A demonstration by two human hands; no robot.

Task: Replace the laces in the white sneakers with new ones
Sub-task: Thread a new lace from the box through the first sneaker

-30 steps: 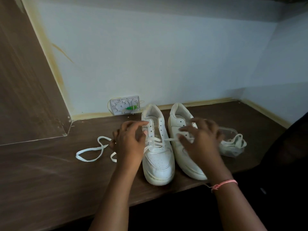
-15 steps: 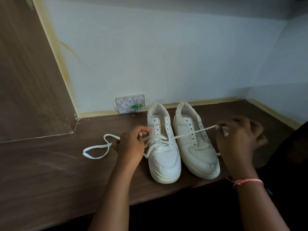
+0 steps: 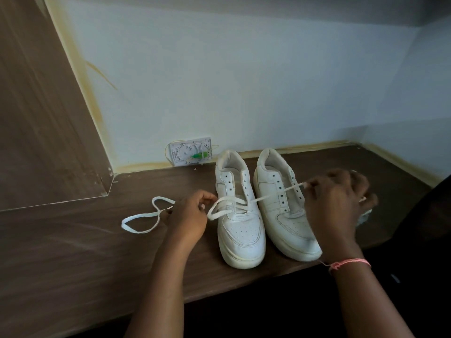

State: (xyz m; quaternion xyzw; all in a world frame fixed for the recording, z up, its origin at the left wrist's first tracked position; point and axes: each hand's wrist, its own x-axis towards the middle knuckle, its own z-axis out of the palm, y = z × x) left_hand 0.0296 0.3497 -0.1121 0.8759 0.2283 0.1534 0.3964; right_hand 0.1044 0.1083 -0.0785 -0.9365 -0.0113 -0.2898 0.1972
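Brown wood grain runs across the desk [image 3: 73,264] I am looking down on, under a pale wall, and I take the left sneaker [image 3: 240,223] as my landmark. Well to its left, one run of the lace [image 3: 139,222] lies in slack loops on the desk, spare length waiting to be fed. Just left of the sneaker, my left hand [image 3: 189,217] pinches the lace near the lower eyelets; I judge it is keeping that side from slipping. The lace crosses only the lowest eyelets of the left sneaker, so the lacing looks barely begun. Just right of it stands the right sneaker [image 3: 284,215], with no lace in its eyelets. Over that one, my right hand [image 3: 335,206] grips the other lace end, drawn taut across it, probably to take up slack.
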